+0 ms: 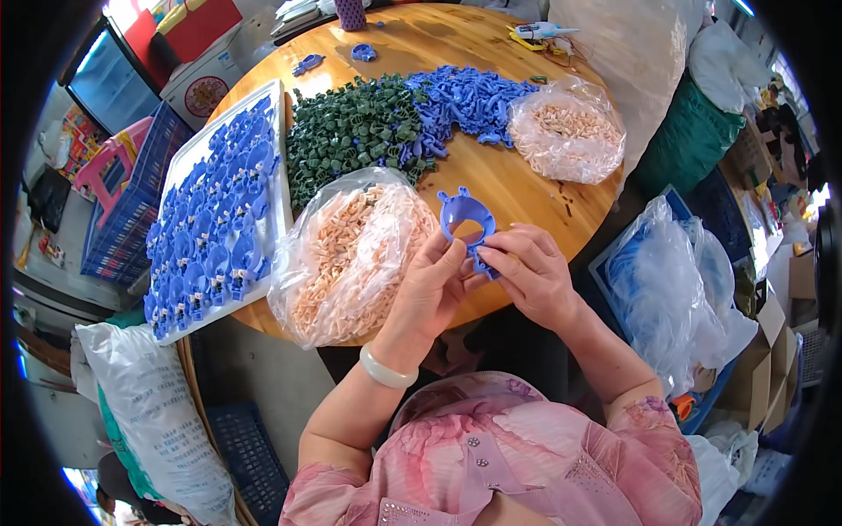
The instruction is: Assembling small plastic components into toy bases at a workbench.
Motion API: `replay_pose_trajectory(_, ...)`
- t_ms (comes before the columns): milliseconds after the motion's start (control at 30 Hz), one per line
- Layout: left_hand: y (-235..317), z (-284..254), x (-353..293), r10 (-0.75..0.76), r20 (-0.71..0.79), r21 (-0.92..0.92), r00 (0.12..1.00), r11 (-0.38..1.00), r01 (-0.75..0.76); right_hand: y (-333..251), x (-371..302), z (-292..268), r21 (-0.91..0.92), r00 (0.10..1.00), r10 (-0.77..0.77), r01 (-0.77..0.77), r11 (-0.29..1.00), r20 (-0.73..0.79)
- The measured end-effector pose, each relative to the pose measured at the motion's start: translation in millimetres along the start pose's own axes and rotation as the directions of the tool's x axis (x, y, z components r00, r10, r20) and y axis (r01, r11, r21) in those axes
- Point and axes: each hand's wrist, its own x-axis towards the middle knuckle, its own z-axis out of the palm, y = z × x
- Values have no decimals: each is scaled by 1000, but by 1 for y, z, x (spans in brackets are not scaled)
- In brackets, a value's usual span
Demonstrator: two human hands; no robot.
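Both my hands hold one blue ring-shaped plastic part (466,219) above the near edge of the round wooden table (517,180). My left hand (431,282) pinches its lower left side; a pale bangle sits on that wrist. My right hand (529,272) grips its lower right end with thumb and fingers. Just left of my hands lies a clear bag of small beige plastic pieces (346,254). A white tray (279,197) filled with assembled blue parts (215,232) lies at the table's left.
Piles of dark green parts (351,127) and loose blue parts (469,96) cover the table's middle. A second bag of beige pieces (568,130) lies at the right. Clear bags with blue parts (667,280) stand right of the table, a white sack (149,412) and blue crates at the left.
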Motion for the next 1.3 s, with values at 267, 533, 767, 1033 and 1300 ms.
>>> replay_pose_trajectory(267, -4, -27, -17, 68, -13, -122, 998, 990, -69, 26, 29, 9, 565, 907, 342, -420, 710, 245)
replay_pose_trajectory(533, -10, -33, -22, 76, 85, -106, 993, 992, -66, 100, 83, 95, -130, 922, 243, -212, 969, 302)
replay_pose_trajectory(767, -8, -35, -25, 88, 106, -122, 990, 990, -75, 103, 77, 86, -68, 834, 347, -353, 933, 429)
replay_pose_trajectory(1033, -11, -38, -23, 111, 82, -134, 990, 986, -99, 93, 54, 39, 18, 831, 76, -102, 995, 551)
replay_pose_trajectory(1300, -10, -36, -25, 122, 95, -139, 988, 984, -108, 93, 50, 34, 143, 850, 288, -383, 913, 440)
